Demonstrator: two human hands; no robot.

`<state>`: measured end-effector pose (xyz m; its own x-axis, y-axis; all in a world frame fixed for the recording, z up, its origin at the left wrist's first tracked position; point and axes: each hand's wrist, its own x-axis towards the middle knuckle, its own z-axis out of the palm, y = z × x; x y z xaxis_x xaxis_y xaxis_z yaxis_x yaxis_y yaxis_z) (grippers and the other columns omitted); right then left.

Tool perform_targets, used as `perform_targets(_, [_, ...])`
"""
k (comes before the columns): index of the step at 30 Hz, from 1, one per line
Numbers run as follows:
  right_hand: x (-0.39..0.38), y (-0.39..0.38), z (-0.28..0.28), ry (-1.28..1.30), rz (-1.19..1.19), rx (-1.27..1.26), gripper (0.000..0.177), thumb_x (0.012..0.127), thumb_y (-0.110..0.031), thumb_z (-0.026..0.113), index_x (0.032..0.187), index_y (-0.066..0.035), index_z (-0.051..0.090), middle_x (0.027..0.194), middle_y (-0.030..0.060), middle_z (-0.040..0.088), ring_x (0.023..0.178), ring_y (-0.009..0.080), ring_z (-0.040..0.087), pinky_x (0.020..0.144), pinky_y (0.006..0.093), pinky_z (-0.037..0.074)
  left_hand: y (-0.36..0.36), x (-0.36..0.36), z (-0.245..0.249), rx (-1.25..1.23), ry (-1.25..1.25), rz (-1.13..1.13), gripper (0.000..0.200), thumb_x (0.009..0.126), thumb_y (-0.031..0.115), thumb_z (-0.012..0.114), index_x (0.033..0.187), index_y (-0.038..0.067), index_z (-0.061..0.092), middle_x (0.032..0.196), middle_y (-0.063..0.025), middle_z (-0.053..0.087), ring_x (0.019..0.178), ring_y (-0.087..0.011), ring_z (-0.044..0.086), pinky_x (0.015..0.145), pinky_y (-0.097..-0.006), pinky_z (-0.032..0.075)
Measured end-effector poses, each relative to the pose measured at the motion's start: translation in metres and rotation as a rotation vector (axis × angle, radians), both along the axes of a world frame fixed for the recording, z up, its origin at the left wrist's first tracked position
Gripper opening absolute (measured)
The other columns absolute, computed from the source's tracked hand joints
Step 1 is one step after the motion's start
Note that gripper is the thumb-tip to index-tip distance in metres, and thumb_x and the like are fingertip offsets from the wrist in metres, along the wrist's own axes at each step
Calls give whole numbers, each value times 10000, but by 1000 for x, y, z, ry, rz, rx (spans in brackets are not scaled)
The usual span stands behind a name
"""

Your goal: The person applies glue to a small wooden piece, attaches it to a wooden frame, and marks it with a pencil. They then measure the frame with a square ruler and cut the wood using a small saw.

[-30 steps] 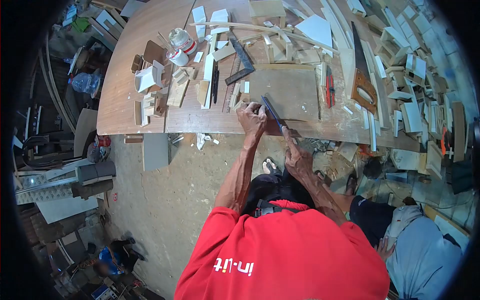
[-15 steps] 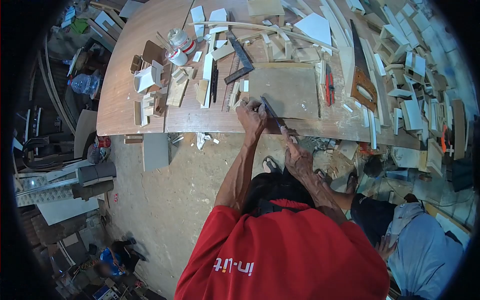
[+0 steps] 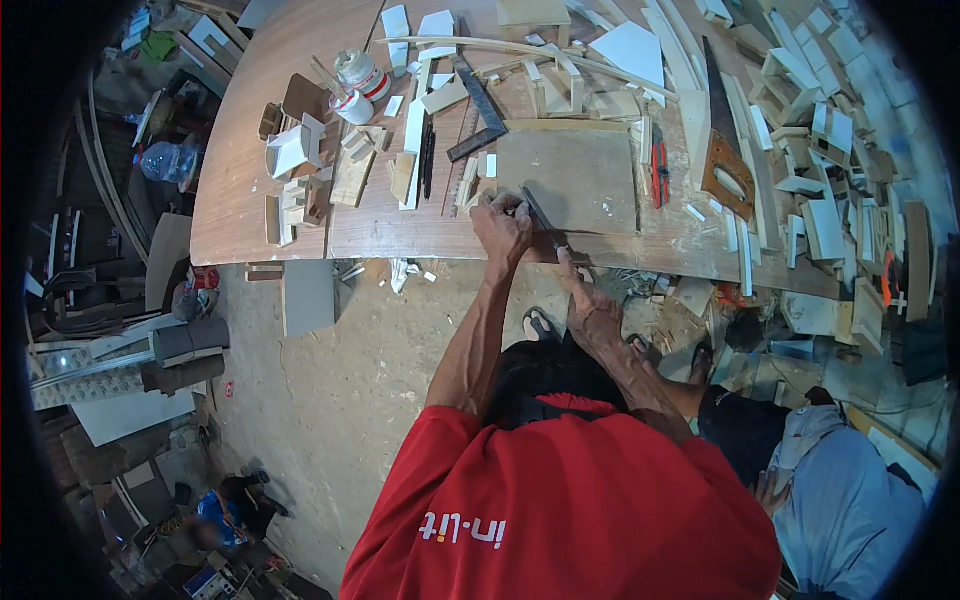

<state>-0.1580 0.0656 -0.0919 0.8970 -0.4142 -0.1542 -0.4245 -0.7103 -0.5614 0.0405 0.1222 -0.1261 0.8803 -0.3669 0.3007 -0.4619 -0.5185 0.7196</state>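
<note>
Grips a thin dark blade [image 3: 542, 222] by its near end in the right hand [image 3: 592, 312], fingers wrapped shut around it, forefinger laid out straight along the back toward 11 o'clock. Runs the blade slantwise, tip at 11 and heel at 5, across the near left corner of a plywood board [image 3: 575, 175] that lies flat on the workbench [image 3: 250, 215], close to the front edge. Keeps the right wrist low, below the bench edge, forearm climbing from 5 o'clock out of a red shirt [image 3: 560, 520].

Presses the left hand [image 3: 502, 226] down at 9 o'clock of the blade, touching the board's corner, knuckles up, fingers curled under (cannot tell whether anything is pinched beneath them). Holds the left arm nearly straight, elbow down at 7 o'clock.

Outward from the board:
- at 3 o'clock, just beside its right edge, red-handled pliers [image 3: 658, 168]
- farther at 3, a handsaw [image 3: 722, 150] with a wooden grip, blade pointing to 12
- at 10 o'clock, a steel square [image 3: 478, 112], touching the board's far left corner
- at 9 o'clock, dark pencils [image 3: 428, 158] among pale offcuts
- well off at 10, a red-banded jar [image 3: 362, 72] and a white cup [image 3: 353, 106]
- heaped wood scraps [image 3: 830, 190] from 1 through 4 o'clock

Below the bench edge at 6, shows a sandalled foot [image 3: 541, 325] on the dusty floor. At 4 o'clock, near the right elbow, another person in pale grey clothes [image 3: 850, 510], seated low.
</note>
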Motion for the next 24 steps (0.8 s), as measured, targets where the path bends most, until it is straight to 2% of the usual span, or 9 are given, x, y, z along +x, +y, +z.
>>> perform_targets(4, [18, -4, -9, -69, 2, 23, 798, 806, -81, 503, 1513, -259, 177, 751, 181, 622, 715, 383, 632, 795, 537, 460, 1, 0, -4, -2, -9, 6, 147, 701, 145, 681, 727, 0, 679, 677, -159, 588, 679, -317, 560, 637, -412, 444])
perform_targets(5, [17, -2, -11, -69, 2, 23, 798, 806, -81, 503, 1513, -259, 177, 751, 181, 622, 715, 383, 632, 795, 537, 460, 2, 1, -5, -7, -34, -8, 140, 699, 141, 678, 732, 5, 681, 672, -160, 587, 678, -319, 560, 639, -413, 447])
perform_targets(7, [17, -1, -14, -168, -3, -32, 685, 867, -72, 486, 1492, -236, 260, 852, 207, 653, 688, 405, 630, 626, 500, 479, 0, 4, -4, -19, -66, -23, 134, 698, 136, 674, 738, 9, 682, 666, -160, 586, 677, -322, 561, 641, -415, 450])
perform_targets(14, [22, -1, -10, -184, -3, -28, 746, 832, -33, 471, 1505, -236, 219, 820, 222, 646, 711, 415, 632, 624, 502, 474, 2, 0, 0, 58, 2, -3, 125, 720, 144, 682, 775, 31, 691, 770, -165, 612, 708, -329, 563, 682, -421, 453])
perform_targets(17, [30, -4, -1, 63, 6, 69, 848, 767, -23, 494, 1519, -227, 160, 859, 189, 660, 718, 382, 639, 750, 499, 486, 9, -2, 4, 100, -34, -61, 141, 736, 156, 691, 823, 46, 696, 826, -149, 621, 786, -324, 563, 761, -425, 440])
perform_targets(19, [27, -4, -9, -182, 25, -26, 777, 810, -13, 473, 1512, -195, 192, 804, 222, 640, 666, 405, 622, 592, 493, 473, 14, -5, 6, 104, -71, -101, 154, 744, 165, 693, 851, 54, 698, 854, -139, 624, 838, -320, 560, 807, -428, 428])
perform_targets(20, [26, -4, -14, -181, 30, -26, 777, 810, -13, 473, 1512, -195, 192, 804, 222, 640, 666, 405, 622, 592, 493, 473, 15, -7, 5, 102, -109, -114, 166, 751, 172, 692, 872, 58, 696, 881, -131, 625, 881, -314, 550, 831, -428, 414])
perform_targets(23, [25, -3, -14, -188, 36, -33, 784, 815, -23, 487, 1515, -183, 173, 877, 241, 648, 664, 398, 626, 589, 479, 477, 18, -14, 0, 98, -147, -117, 171, 759, 170, 689, 891, 62, 696, 916, -125, 624, 932, -313, 537, 855, -426, 402])
perform_targets(24, [25, -3, -7, -155, 25, 5, 804, 788, -6, 486, 1511, -189, 187, 1052, 238, 614, 747, 404, 640, 661, 486, 493, 17, -14, -3, 98, -155, -115, 164, 760, 161, 687, 890, 61, 696, 925, -128, 622, 940, -317, 533, 854, -423, 404])
